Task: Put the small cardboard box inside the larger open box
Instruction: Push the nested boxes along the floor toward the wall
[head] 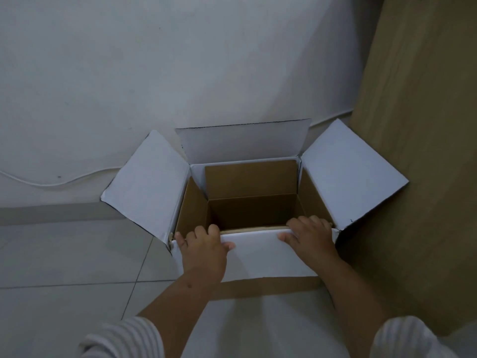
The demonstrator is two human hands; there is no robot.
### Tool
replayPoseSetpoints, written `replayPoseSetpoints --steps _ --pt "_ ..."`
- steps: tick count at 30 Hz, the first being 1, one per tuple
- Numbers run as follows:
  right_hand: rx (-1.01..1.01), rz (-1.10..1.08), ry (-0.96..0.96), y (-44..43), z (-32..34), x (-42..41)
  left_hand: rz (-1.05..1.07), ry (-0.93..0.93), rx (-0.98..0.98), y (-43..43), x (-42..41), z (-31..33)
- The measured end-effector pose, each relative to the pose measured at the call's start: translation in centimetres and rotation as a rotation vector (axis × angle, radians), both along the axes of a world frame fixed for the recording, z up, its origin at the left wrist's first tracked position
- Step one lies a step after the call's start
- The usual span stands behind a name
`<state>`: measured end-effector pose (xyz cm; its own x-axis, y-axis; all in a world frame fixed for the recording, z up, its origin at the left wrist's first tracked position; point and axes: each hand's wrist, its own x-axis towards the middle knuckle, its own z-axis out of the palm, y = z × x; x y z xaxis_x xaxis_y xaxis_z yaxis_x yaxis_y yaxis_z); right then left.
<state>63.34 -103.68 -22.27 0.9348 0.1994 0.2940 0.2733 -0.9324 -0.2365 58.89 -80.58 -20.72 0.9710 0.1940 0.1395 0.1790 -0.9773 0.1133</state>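
The larger open box (258,146), white outside and brown inside, stands on the floor against the wall. Its left, right and far flaps are spread open. My left hand (204,250) and my right hand (309,237) both grip the near rim, fingers curled over the edge into the box and thumbs on the white near flap (258,257), which is folded down outward. The inside shows only brown walls and a dark bottom. I see no separate small cardboard box anywhere.
A white wall (154,73) rises right behind the box, with a thin white cable (51,183) along its foot. A tall wooden panel (418,125) stands close on the right. Pale floor tiles (64,254) lie to the left.
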Motion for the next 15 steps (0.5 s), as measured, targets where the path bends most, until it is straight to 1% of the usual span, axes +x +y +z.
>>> replayPoseSetpoints --steps 7,15 --pt "0.005 0.004 0.001 -0.3 0.1 1.7 0.001 0.011 -0.007 -0.2 1.9 0.0" --pt "0.012 0.002 -0.027 -0.3 -0.1 3.3 -0.009 -0.023 -0.009 -0.2 3.4 -0.3"
